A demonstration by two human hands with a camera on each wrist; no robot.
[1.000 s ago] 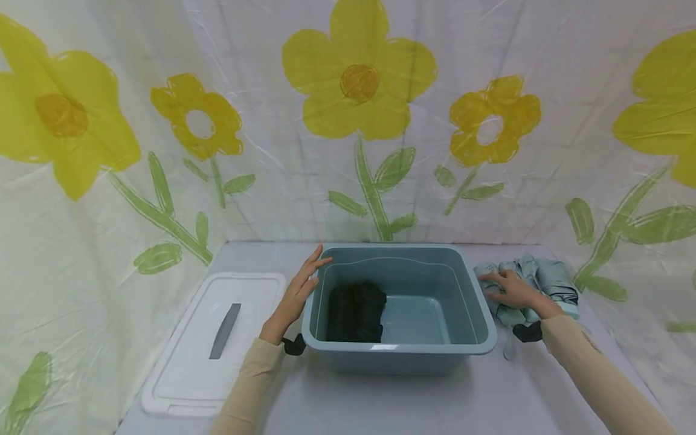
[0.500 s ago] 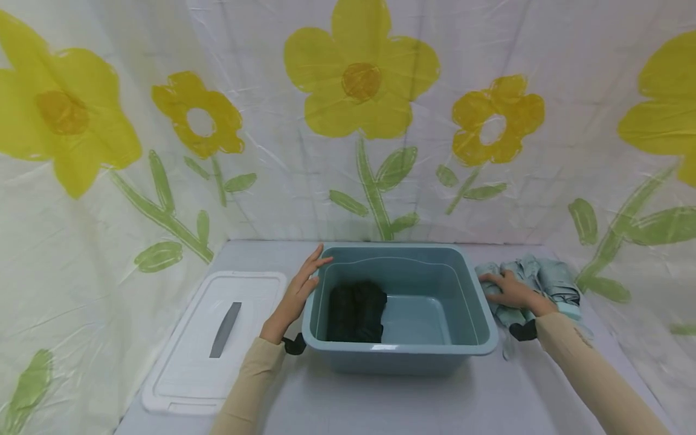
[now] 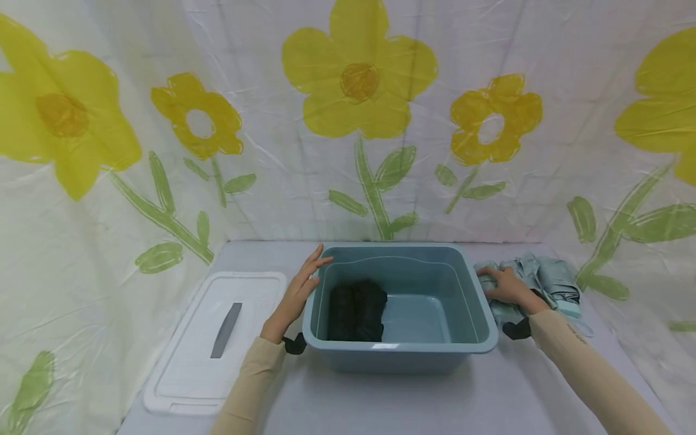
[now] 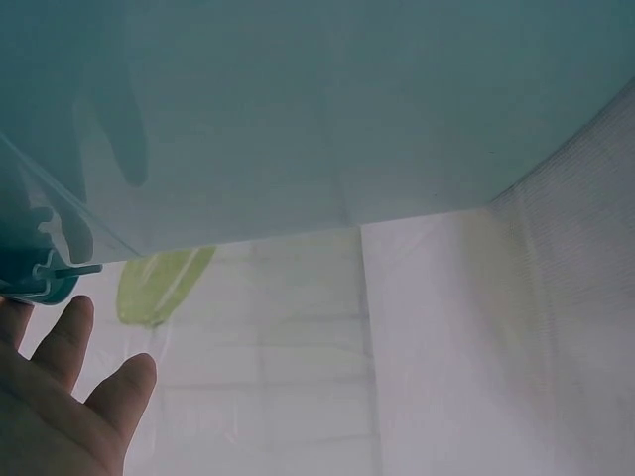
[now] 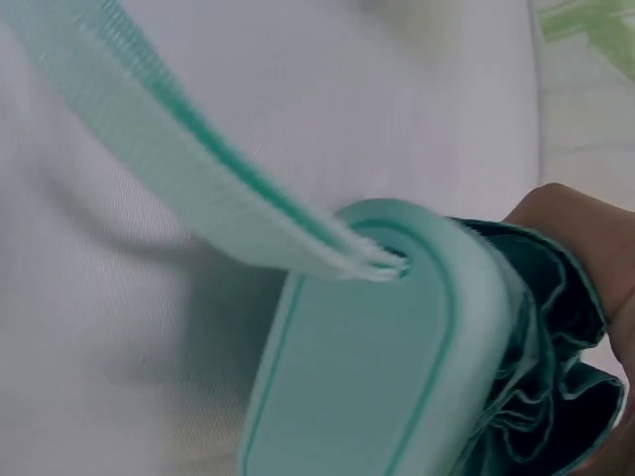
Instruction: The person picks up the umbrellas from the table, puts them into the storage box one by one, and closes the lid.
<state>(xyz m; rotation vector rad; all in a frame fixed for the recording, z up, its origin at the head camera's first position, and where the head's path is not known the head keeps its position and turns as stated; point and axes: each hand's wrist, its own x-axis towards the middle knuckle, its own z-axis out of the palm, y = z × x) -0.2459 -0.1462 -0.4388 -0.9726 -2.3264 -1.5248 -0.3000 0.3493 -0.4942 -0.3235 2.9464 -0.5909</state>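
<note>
A pale grey table (image 3: 380,405) stands in a corner closed in by a white sheet (image 3: 272,151) printed with big yellow flowers and green stems; the sheet hangs behind and on both sides and meets the tabletop along its back edge. A blue-green tub (image 3: 399,302) sits in the middle of the table, with a folded black cloth (image 3: 356,311) lying in its left half. To the left of the tub, flat on the table, lies a white lid (image 3: 212,344) with a grey handle strip. The left hand (image 3: 296,293) rests flat against the tub's left outer wall near the far corner, fingers straight. To the right of the tub, pale green folded umbrellas (image 3: 535,284) lie side by side on the table; the right hand (image 3: 502,285) lies on the one nearest the tub with its fingers curled around it. The right wrist view shows that umbrella's handle end (image 5: 387,347) with its strap (image 5: 179,159) trailing over the table. Both sleeves are beige.
</note>
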